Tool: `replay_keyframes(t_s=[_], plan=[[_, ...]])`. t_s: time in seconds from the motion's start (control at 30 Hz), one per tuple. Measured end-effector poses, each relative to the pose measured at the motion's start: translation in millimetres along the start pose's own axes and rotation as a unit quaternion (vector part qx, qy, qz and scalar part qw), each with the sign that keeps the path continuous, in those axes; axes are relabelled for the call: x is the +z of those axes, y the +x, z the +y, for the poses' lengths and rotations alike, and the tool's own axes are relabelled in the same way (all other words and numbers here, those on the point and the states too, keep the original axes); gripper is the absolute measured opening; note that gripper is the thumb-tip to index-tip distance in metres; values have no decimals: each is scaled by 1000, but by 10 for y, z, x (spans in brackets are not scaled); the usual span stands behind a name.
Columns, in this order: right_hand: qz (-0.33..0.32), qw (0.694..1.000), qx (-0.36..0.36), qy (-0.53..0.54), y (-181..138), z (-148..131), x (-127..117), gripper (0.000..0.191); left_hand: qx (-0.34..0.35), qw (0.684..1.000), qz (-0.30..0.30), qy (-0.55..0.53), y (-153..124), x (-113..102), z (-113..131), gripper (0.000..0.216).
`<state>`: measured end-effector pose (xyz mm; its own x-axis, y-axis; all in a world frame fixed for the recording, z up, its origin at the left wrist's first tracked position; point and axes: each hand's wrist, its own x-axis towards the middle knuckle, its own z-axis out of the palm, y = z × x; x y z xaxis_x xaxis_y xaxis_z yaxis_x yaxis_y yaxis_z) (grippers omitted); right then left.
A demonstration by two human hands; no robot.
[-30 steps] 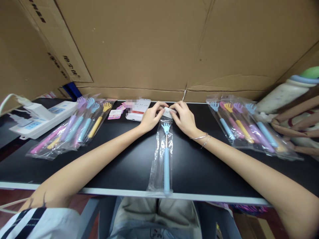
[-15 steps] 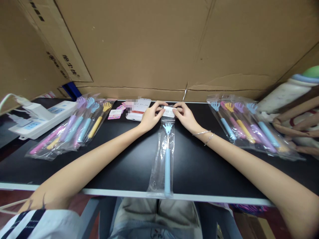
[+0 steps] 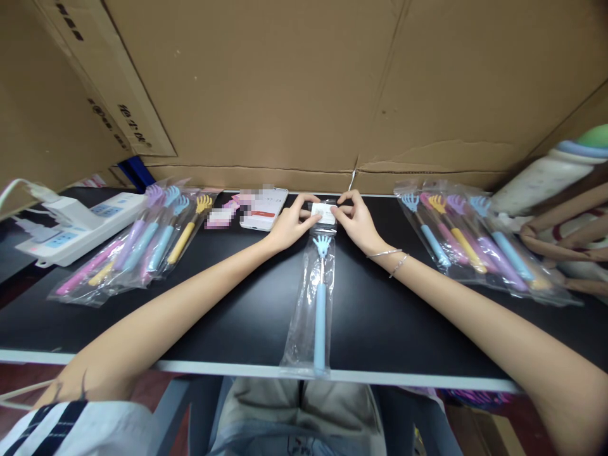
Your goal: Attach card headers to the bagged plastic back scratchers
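Note:
A clear plastic bag (image 3: 304,316) lies lengthwise on the black table (image 3: 389,316), holding a blue back scratcher (image 3: 320,304) with a hand-shaped head. At the bag's far end sits a small white card (image 3: 323,212). My left hand (image 3: 287,225) pinches the card's left edge with thumb and fingers. My right hand (image 3: 356,218) pinches its right edge, with two bracelets on that wrist.
A pile of bagged scratchers (image 3: 137,247) lies at left, another pile (image 3: 470,244) at right. A white phone (image 3: 263,209) and small pink cards (image 3: 219,217) lie behind the left hand. A white power strip (image 3: 71,225) sits far left. Cardboard (image 3: 285,95) walls the back. A bag with straps (image 3: 560,215) is far right.
The bag and card slid slightly to the right and away from me. My fingers have shifted from covering the card to pinching its two side edges.

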<state>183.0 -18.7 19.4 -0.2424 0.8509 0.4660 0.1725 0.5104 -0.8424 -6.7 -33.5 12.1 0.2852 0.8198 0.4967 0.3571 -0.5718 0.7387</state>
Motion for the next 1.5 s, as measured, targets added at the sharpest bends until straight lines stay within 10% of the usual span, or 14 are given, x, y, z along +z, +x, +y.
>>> replay_keyframes(t_s=[1.5], plan=[[-58, 989, -82, -106, -5, -48, 23, 17, -5, 999, 40, -25, 30, -3, 46, 10]])
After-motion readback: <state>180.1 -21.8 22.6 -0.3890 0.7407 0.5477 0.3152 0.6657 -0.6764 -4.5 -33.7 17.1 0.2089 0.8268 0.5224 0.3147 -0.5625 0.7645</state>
